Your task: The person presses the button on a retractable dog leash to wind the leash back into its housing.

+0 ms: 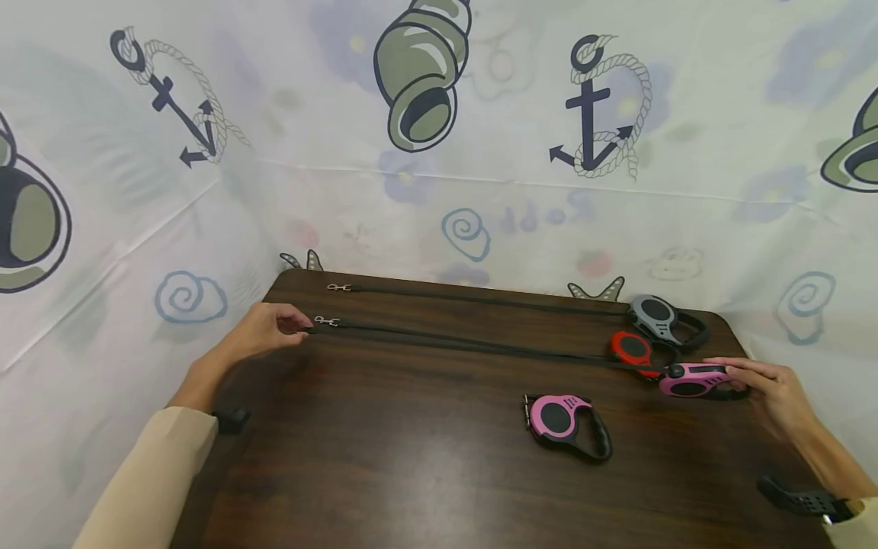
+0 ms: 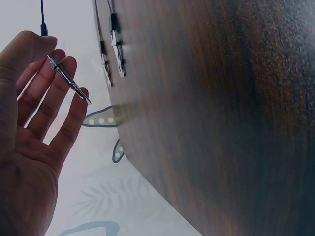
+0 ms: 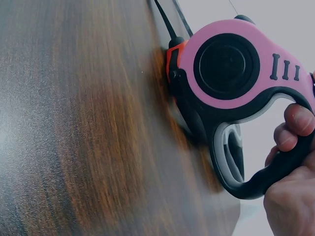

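A pink and black retractable dog leash [image 1: 691, 372] is in my right hand [image 1: 780, 393], with the fingers curled through its black handle loop [image 3: 288, 164]. Its black cord stretches left across the table to my left hand [image 1: 255, 334]. There thumb and finger pinch the cord's end just above a silver clip [image 2: 68, 78]; the other fingers are spread. A red retractable leash [image 1: 629, 347] lies right behind the held one, partly hidden in the right wrist view. Its cord runs out to a silver clip [image 1: 327, 321] close to my left fingertips.
A grey retractable leash [image 1: 654, 309] lies at the back right, its cord drawn out to a clip [image 1: 339, 287] at the back left. Nearer the front lies a second pink leash [image 1: 555, 418] on the brown table [image 1: 384, 442]. A patterned cloth [image 1: 329, 213] surrounds the table.
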